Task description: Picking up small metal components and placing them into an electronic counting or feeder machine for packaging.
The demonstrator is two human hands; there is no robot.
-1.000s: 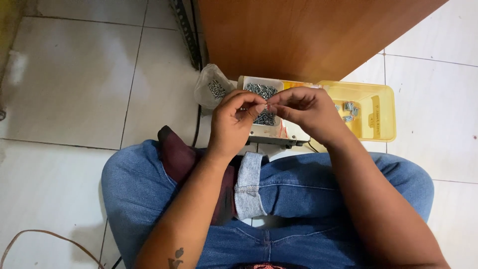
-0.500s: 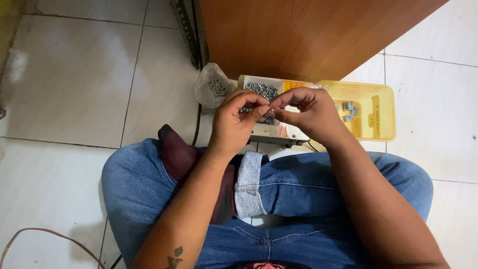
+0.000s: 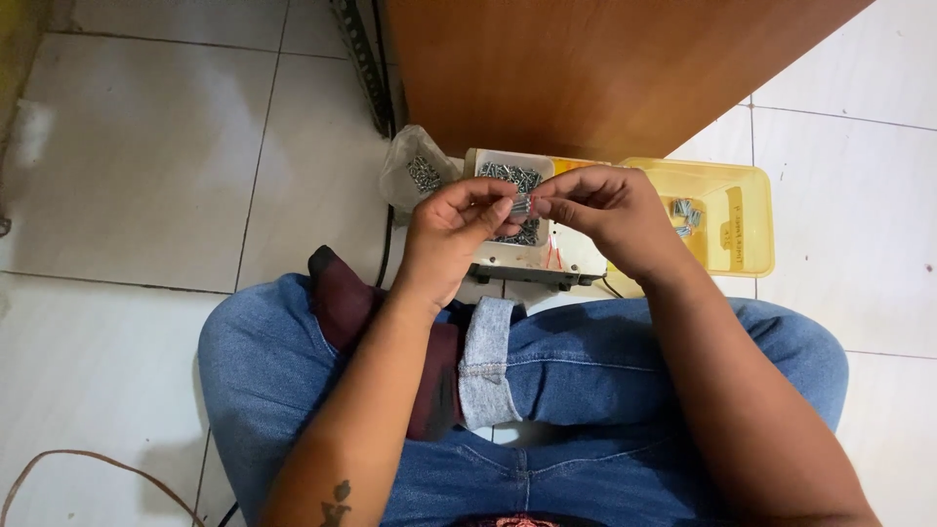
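Observation:
My left hand [image 3: 452,231] and my right hand [image 3: 603,210] meet fingertip to fingertip over a small white tray [image 3: 480,256] heaped with little grey metal screws [image 3: 509,176]. Between the fingertips of both hands I pinch a small silvery metal part [image 3: 522,204]. Both hands hover just above my crossed legs in blue jeans [image 3: 586,351].
A yellow plastic box [image 3: 742,220] with a few screws stands right of the tray. A clear plastic bag [image 3: 415,174] of screws lies to the left. A brown wooden panel [image 3: 586,68] rises behind. White floor tiles [image 3: 146,166] surround me; a brown cord [image 3: 88,464] lies at lower left.

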